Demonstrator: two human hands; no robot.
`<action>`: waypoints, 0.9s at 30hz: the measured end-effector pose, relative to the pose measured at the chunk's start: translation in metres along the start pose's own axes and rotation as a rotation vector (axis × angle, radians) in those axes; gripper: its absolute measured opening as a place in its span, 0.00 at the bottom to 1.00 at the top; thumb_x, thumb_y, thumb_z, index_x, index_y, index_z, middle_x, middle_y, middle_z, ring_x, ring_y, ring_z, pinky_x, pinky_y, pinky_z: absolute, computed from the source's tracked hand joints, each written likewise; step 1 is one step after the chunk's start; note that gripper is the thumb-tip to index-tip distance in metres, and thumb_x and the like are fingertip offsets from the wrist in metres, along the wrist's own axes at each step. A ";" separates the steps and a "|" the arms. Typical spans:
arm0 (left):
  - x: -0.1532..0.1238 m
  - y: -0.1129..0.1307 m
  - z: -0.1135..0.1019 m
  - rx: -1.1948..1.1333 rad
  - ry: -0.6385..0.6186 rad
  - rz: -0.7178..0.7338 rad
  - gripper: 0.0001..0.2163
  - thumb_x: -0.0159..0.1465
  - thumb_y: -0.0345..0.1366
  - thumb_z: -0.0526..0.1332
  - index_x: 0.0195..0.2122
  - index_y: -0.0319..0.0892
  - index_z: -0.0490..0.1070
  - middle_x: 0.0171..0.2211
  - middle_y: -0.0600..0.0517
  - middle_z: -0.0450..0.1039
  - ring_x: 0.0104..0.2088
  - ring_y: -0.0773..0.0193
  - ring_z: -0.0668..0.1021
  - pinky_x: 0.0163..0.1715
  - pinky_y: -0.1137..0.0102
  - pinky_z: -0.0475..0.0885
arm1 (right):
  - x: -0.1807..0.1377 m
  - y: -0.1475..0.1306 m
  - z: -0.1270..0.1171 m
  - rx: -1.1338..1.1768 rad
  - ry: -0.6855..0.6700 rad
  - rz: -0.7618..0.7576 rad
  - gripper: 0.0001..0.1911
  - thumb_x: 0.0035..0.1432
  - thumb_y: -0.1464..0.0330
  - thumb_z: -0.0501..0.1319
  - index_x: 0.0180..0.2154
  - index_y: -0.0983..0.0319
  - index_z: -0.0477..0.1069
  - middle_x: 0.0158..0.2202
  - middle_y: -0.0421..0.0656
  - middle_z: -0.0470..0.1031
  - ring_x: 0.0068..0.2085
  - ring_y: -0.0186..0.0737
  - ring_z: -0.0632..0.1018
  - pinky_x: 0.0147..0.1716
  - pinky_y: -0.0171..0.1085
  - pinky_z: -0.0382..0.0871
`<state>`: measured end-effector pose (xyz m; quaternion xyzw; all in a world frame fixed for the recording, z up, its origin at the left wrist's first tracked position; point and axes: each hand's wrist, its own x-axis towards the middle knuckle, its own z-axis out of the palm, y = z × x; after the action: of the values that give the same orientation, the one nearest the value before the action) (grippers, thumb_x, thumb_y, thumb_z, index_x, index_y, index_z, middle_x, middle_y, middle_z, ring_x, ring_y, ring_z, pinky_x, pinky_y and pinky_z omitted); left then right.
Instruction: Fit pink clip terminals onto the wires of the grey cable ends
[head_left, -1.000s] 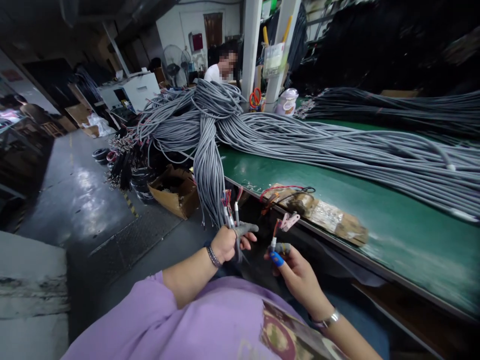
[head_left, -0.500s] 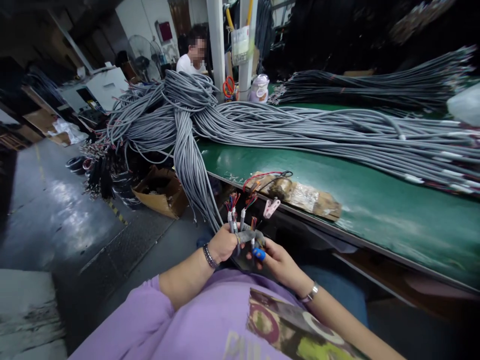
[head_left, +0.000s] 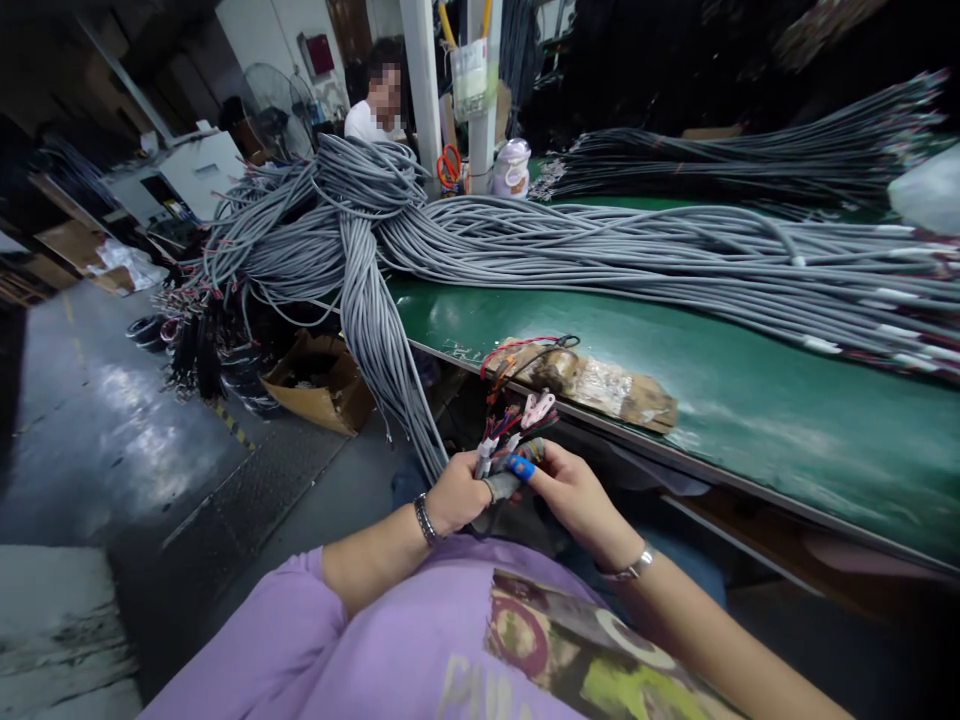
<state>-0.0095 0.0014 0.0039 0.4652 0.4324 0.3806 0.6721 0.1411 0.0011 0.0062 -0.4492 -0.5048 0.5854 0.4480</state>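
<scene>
In my left hand (head_left: 459, 494), closed at the table's front edge, are several grey cables (head_left: 485, 458) with white-wrapped ends and coloured inner wires fanning out above. My right hand (head_left: 574, 492) is closed against the same cable ends from the right, its blue-wrapped thumb close to my left thumb. Grey coverings wrap some of the fingers. Just above the wires is a pink clip (head_left: 538, 408) with leads running to it. Behind it, a wooden block (head_left: 637, 397) wrapped in clear tape lies on the green table (head_left: 720, 355). My fingers hide the lower parts of the cables.
A large knotted bundle of grey cables (head_left: 367, 185) hangs over the table edge, and more grey cables (head_left: 600, 245) stretch right. Black cables (head_left: 720, 165) lie behind. A cardboard box (head_left: 319, 390) stands on the floor. Another person (head_left: 367, 120) sits beyond the post.
The cable ends have tipped from upright to leaning right, near the pink clip. My right hand has moved up and slightly right. The whole view has shifted a little.
</scene>
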 end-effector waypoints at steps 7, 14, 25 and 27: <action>0.001 0.010 -0.005 0.065 -0.128 -0.197 0.21 0.36 0.48 0.74 0.22 0.35 0.72 0.18 0.51 0.71 0.19 0.68 0.71 0.24 0.71 0.67 | -0.002 -0.006 -0.006 -0.173 0.063 -0.021 0.19 0.41 0.53 0.70 0.22 0.61 0.71 0.21 0.41 0.74 0.24 0.37 0.72 0.25 0.36 0.67; 0.003 0.004 0.003 -0.068 0.136 -0.051 0.19 0.43 0.47 0.71 0.24 0.35 0.72 0.18 0.51 0.71 0.21 0.68 0.71 0.20 0.75 0.57 | -0.009 -0.003 -0.005 -0.005 0.172 0.019 0.18 0.42 0.53 0.70 0.23 0.60 0.70 0.17 0.38 0.69 0.21 0.35 0.68 0.21 0.34 0.64; 0.004 -0.008 0.006 -0.242 0.211 0.019 0.17 0.46 0.47 0.71 0.23 0.37 0.71 0.17 0.54 0.69 0.19 0.68 0.72 0.26 0.70 0.70 | -0.011 0.007 -0.004 -0.006 0.151 -0.087 0.14 0.43 0.58 0.71 0.23 0.60 0.71 0.19 0.38 0.69 0.23 0.34 0.67 0.24 0.34 0.64; 0.004 -0.007 0.007 -0.262 0.230 -0.001 0.18 0.45 0.47 0.71 0.23 0.37 0.71 0.17 0.53 0.69 0.18 0.68 0.72 0.24 0.71 0.70 | -0.011 0.006 -0.002 0.002 0.141 -0.087 0.14 0.43 0.59 0.71 0.23 0.60 0.71 0.20 0.38 0.70 0.23 0.33 0.67 0.24 0.33 0.64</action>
<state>-0.0007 0.0006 -0.0018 0.3270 0.4534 0.4839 0.6733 0.1447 -0.0098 0.0013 -0.4666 -0.4904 0.5328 0.5079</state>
